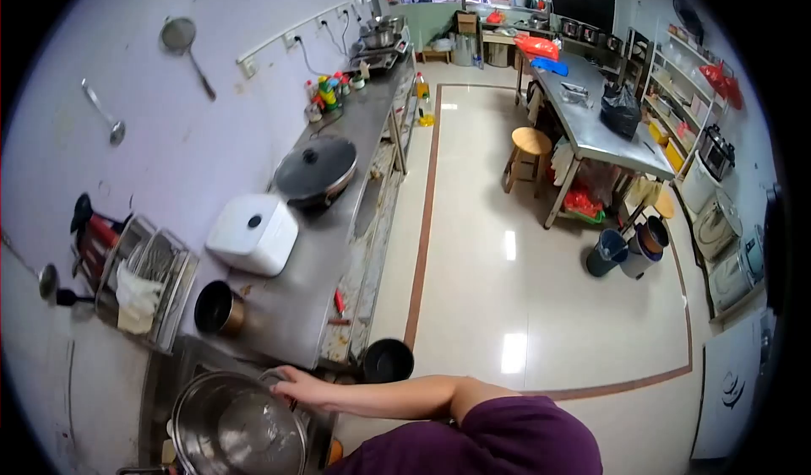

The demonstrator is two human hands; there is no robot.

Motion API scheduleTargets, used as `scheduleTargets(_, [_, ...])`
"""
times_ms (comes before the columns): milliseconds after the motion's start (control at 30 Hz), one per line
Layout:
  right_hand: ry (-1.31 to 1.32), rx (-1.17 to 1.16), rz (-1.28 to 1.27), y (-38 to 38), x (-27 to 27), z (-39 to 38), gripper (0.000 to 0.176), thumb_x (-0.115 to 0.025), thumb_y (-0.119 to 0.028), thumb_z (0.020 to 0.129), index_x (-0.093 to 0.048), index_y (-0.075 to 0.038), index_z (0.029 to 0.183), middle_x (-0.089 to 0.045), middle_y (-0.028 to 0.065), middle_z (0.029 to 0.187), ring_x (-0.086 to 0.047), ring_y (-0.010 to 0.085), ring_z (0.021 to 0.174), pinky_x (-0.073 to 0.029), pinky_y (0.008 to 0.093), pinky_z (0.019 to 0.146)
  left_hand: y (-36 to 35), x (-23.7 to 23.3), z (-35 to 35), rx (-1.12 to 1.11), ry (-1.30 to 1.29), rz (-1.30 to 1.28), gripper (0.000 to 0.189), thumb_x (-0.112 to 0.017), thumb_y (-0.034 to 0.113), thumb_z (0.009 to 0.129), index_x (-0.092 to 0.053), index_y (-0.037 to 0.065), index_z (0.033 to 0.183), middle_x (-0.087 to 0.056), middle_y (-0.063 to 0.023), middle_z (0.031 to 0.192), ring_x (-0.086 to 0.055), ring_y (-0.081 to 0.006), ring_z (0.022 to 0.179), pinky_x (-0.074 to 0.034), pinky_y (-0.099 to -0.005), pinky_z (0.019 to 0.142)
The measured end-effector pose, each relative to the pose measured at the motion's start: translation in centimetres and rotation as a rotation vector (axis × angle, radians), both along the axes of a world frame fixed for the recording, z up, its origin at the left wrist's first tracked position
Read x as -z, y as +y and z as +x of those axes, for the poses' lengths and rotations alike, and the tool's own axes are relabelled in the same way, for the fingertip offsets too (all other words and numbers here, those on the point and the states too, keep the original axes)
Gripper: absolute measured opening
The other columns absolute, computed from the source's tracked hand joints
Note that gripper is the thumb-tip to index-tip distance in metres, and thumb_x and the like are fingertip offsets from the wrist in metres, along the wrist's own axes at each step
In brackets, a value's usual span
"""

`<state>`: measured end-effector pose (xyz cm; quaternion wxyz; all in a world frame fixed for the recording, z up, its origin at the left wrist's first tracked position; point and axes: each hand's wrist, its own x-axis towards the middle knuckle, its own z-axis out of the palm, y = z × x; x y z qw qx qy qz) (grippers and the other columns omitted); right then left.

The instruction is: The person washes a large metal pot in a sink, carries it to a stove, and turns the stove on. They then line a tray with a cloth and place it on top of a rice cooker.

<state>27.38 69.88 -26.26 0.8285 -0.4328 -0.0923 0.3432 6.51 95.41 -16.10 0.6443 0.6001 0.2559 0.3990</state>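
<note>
A large shiny metal pot (241, 424) fills the lower left, its open top facing me. Inside, its base looks wet and reflects light. My right hand (297, 387), at the end of a bare forearm and purple sleeve, has its fingers closed around the handle on the pot's far right side. The pot is over the sink area (160, 390) at the near end of the counter. My left hand does not show.
Along the steel counter (287, 306) stand a dark pot (220, 308), a white appliance (253, 233) and a lidded wok (316, 169). A dish rack (144, 285) hangs on the left wall. A black bucket (389, 362) sits on the floor beside the counter.
</note>
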Motion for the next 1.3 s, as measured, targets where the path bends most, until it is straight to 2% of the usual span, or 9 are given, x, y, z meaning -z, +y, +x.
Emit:
scheduleTargets(33, [-0.065, 0.018, -0.071, -3.5, -0.1, 2.5, 0.050, -0.057, -0.022, 0.076, -0.038, -0.001, 0.116, -0.051, 0.0052, 0.080, -0.046, 0.0094, 0.063, -0.039, 0.0244, 0.054, -2.1, 1.8, 3.4, 0.294, -0.136, 0.171, 0.035, -0.047, 0.029, 0.085, -0.054, -0.002, 0.099, -0.057, -0.0099, 0.091, -0.054, -0.0184, 0.083, -0.043, -0.0246, 0.072])
scheduleTargets(100, [-0.130, 0.145, -0.155, -11.5, -1.1, 6.8, 0.048, -0.054, -0.024, 0.077, -0.038, -0.002, 0.117, -0.052, 0.0065, 0.082, -0.048, 0.0112, 0.064, -0.041, 0.0253, 0.055, -3.0, 6.0, 10.7, 0.432, 0.043, -0.083, 0.033, -0.043, 0.027, 0.086, -0.049, 0.004, 0.109, -0.057, -0.0066, 0.093, -0.055, -0.0133, 0.084, -0.045, -0.0208, 0.065])
scheduleTargets(167, [-0.229, 0.329, -0.217, -19.0, 0.6, 11.5, 0.047, -0.052, -0.027, 0.078, -0.038, -0.001, 0.115, -0.052, 0.0066, 0.081, -0.049, 0.0119, 0.065, -0.042, 0.0270, 0.056, -14.7, 2.6, 19.0, 0.434, 0.190, -0.358, 0.033, -0.042, 0.027, 0.086, -0.047, 0.009, 0.113, -0.058, -0.0012, 0.086, -0.055, -0.0070, 0.071, -0.042, -0.0179, 0.053])
scheduleTargets(233, [-0.018, 0.398, -0.234, -27.0, 1.7, 15.6, 0.059, -0.053, -0.026, 0.077, -0.030, -0.002, 0.126, -0.052, 0.0070, 0.083, -0.048, 0.0122, 0.066, -0.041, 0.0249, 0.057, -19.8, 4.5, 26.1, 0.544, 0.297, -0.362, 0.032, -0.040, 0.027, 0.087, -0.046, 0.012, 0.114, -0.055, 0.0006, 0.073, -0.044, -0.0065, 0.051, -0.033, -0.0203, 0.044])
scheduleTargets(433, [0.191, 0.868, -0.168, -48.2, 4.8, 25.4, 0.050, -0.053, -0.017, 0.081, -0.034, -0.002, 0.125, -0.041, -0.0053, 0.064, -0.039, 0.0037, 0.054, -0.034, 0.0190, 0.048, -38.1, 11.9, 48.4, 1.008, 0.426, -0.431, 0.045, -0.048, 0.031, 0.086, -0.033, 0.015, 0.125, -0.049, 0.0008, 0.068, -0.043, -0.0076, 0.051, -0.036, -0.0210, 0.045])
scheduleTargets(667, [0.238, 1.239, -0.309, -68.5, 4.7, 38.2, 0.031, -0.049, -0.019, 0.082, -0.046, -0.006, 0.111, -0.048, -0.0033, 0.058, -0.042, 0.0061, 0.047, -0.032, 0.0169, 0.042, -59.3, 16.2, 72.9, 1.549, 0.549, -0.436, 0.065, -0.048, 0.034, 0.085, -0.011, 0.010, 0.134, -0.050, -0.0093, 0.087, -0.048, -0.0106, 0.058, -0.041, -0.0232, 0.049])
scheduleTargets(767, [0.199, 1.258, -0.289, -75.8, 4.0, 44.6, 0.021, -0.049, -0.023, 0.083, -0.049, -0.008, 0.098, -0.049, -0.0025, 0.059, -0.042, 0.0065, 0.047, -0.035, 0.0176, 0.044, -67.4, 15.8, 82.7, 1.601, 0.631, -0.424, 0.077, -0.054, 0.041, 0.080, -0.010, 0.006, 0.133, -0.049, -0.0154, 0.101, -0.050, -0.0119, 0.062, -0.043, -0.0228, 0.054])
scheduleTargets(1033, [0.079, 1.325, -0.346, -87.3, -0.6, 68.1, 0.036, -0.047, -0.017, 0.085, -0.041, 0.001, 0.116, -0.051, -0.0003, 0.071, -0.044, 0.0061, 0.054, -0.036, 0.0177, 0.046, -81.0, 12.9, 107.2, 1.687, 0.571, -0.425, 0.066, -0.049, 0.038, 0.084, -0.015, 0.008, 0.132, -0.045, -0.0070, 0.096, -0.045, -0.0084, 0.063, -0.043, -0.0226, 0.056])
scheduleTargets(1300, [-0.060, 0.956, -0.519, -92.2, -2.9, 100.8, 0.029, -0.051, -0.017, 0.083, -0.051, -0.002, 0.107, -0.054, -0.0019, 0.077, -0.045, 0.0056, 0.061, -0.036, 0.0177, 0.055, -81.2, 8.8, 131.4, 1.508, 0.466, -0.472, 0.050, -0.047, 0.028, 0.086, -0.027, 0.007, 0.127, -0.048, -0.0051, 0.100, -0.050, -0.0098, 0.069, -0.044, -0.0239, 0.059])
